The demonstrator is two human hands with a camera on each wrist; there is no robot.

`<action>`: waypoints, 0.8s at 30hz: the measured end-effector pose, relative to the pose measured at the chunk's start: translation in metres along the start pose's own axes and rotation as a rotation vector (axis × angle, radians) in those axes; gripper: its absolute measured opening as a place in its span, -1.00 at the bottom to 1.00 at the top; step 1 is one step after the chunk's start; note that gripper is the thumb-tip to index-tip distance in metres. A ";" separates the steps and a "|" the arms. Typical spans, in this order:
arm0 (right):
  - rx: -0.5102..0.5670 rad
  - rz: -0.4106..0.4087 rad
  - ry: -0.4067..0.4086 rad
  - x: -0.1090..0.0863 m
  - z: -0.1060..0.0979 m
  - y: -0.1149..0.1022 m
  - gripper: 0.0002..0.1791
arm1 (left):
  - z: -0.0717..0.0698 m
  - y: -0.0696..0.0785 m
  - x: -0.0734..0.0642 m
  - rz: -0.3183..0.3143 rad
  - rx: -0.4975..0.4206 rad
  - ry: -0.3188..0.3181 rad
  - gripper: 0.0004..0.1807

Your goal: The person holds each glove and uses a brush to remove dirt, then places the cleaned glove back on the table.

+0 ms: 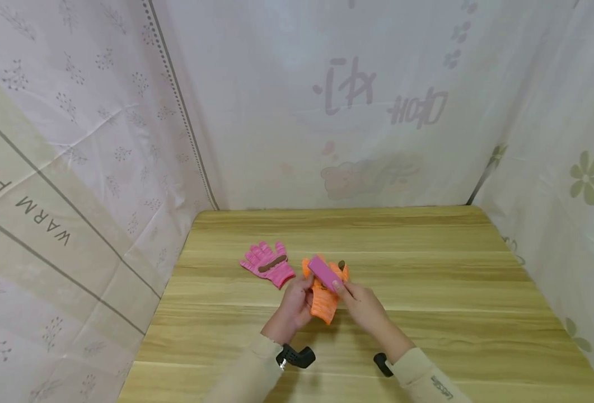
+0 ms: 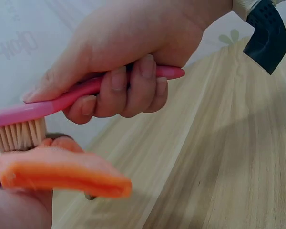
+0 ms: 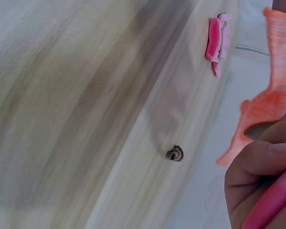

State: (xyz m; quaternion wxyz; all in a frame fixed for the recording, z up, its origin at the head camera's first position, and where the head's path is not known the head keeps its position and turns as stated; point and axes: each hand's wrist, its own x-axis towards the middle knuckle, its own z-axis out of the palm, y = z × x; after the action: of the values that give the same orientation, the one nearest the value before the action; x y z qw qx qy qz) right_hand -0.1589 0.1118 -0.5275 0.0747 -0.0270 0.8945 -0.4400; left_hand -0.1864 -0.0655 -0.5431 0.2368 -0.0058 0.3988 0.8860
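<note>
Above the table (image 1: 438,263), the right hand (image 1: 366,309) grips the pink brush (image 1: 324,272); the left hand (image 1: 294,302) holds the orange glove (image 1: 323,307). Brushing appears underway; the pink glove (image 1: 263,258) lies apart, untouched.

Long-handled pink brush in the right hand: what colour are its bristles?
The bristles are pale cream, showing best in the left wrist view.

Pink brush (image 1: 324,272) faces down; orange glove (image 1: 323,306) sits beneath.
</note>
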 end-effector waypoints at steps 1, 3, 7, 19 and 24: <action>-0.006 0.006 -0.005 -0.001 0.000 0.001 -0.29 | 0.000 -0.001 0.000 -0.001 0.007 0.010 -0.49; -0.010 0.019 -0.019 -0.001 -0.001 0.002 -0.28 | 0.000 -0.002 0.001 -0.003 0.011 0.036 -0.50; -0.038 0.030 -0.026 -0.003 -0.002 0.005 -0.31 | -0.001 -0.004 0.004 0.002 0.034 0.102 -0.51; -0.089 0.031 -0.027 -0.008 -0.008 0.006 -0.34 | -0.006 0.001 0.004 0.047 0.039 0.144 -0.47; -0.078 0.045 -0.031 -0.008 -0.008 0.010 -0.34 | -0.010 0.006 0.001 0.037 0.022 0.156 -0.45</action>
State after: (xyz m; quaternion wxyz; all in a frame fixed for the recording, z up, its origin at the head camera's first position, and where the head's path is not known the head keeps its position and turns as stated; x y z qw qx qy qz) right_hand -0.1521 0.1253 -0.5294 0.0974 -0.0164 0.9100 -0.4027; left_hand -0.1916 -0.0758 -0.5457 0.1886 -0.0646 0.4256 0.8827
